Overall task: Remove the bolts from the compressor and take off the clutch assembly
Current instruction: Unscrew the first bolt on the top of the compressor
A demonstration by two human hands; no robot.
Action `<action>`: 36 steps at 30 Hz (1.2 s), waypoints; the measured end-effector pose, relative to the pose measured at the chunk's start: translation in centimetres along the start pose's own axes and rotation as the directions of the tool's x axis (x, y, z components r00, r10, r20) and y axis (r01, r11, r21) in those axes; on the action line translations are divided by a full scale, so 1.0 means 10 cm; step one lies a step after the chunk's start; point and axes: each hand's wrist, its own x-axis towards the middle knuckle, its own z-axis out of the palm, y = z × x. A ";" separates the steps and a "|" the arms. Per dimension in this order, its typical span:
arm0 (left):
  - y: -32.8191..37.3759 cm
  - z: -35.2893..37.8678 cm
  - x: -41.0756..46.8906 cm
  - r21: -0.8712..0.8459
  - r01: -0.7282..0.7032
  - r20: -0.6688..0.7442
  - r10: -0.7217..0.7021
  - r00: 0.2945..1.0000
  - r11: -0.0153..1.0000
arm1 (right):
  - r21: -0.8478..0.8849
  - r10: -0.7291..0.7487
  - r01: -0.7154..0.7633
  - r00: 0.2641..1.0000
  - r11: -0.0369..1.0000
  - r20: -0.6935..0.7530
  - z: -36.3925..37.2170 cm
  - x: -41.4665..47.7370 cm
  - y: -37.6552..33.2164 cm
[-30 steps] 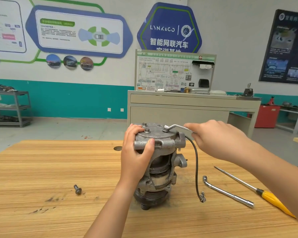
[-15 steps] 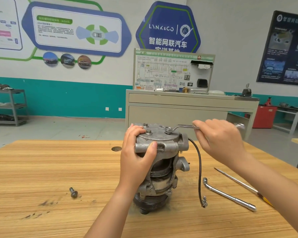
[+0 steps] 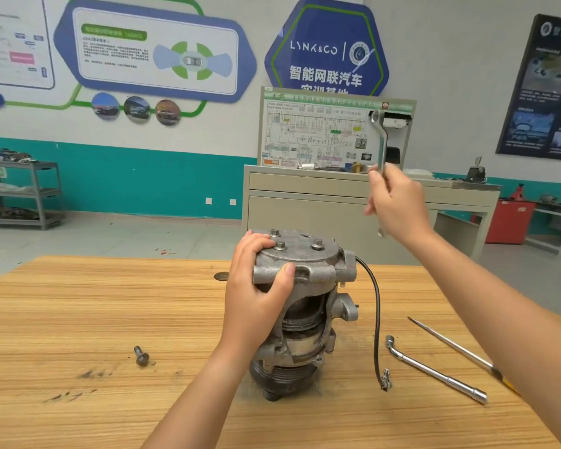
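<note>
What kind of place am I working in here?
Probably an automotive training workshop: a LYNK&CO wall sign, a wiring-diagram teaching board on a cabinet, and a compressor gripped by the left hand on a wooden workbench, with a wrench held in the right hand.

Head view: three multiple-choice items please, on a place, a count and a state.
1. The loose dark bolt lies: A) on the wooden table, left of the grey metal compressor; B) on the compressor; C) in a hand.
2. Bolt heads showing on the compressor's top: A) one; B) three; C) five.
3. The silver ring spanner is: A) on a bolt; B) held up by the right hand; C) on the table.
A: it rests on bare wood. B: three heads show. B: it stands clear above the compressor.
</note>
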 end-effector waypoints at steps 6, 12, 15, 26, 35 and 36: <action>0.04 0.02 -0.02 -0.023 0.029 -0.016 -0.029 0.999 0.999 | -0.287 0.044 0.140 0.833 0.948 0.551 -0.52 -0.42 -0.35; 0.05 0.02 -0.01 -0.010 0.053 -0.011 -0.053 0.999 0.999 | -0.520 0.116 0.248 0.813 0.818 0.570 -0.58 -0.60 -0.53; 0.04 0.01 -0.01 -0.008 0.058 -0.010 -0.058 0.998 0.998 | -0.594 0.126 0.310 0.806 0.742 0.578 -0.59 -0.60 -0.60; 0.07 0.02 -0.03 -0.037 0.046 -0.038 -0.047 0.998 0.998 | -0.674 0.061 0.642 0.706 0.365 0.706 -0.49 -0.77 -0.88; 0.05 0.04 -0.02 -0.042 0.053 -0.050 -0.055 0.997 0.998 | -0.644 0.003 0.714 0.669 0.275 0.743 -0.56 -0.71 -0.83; 0.05 0.04 -0.03 -0.040 0.055 -0.051 -0.057 0.997 0.998 | -0.625 -0.016 0.744 0.646 0.236 0.764 -0.58 -0.65 -0.88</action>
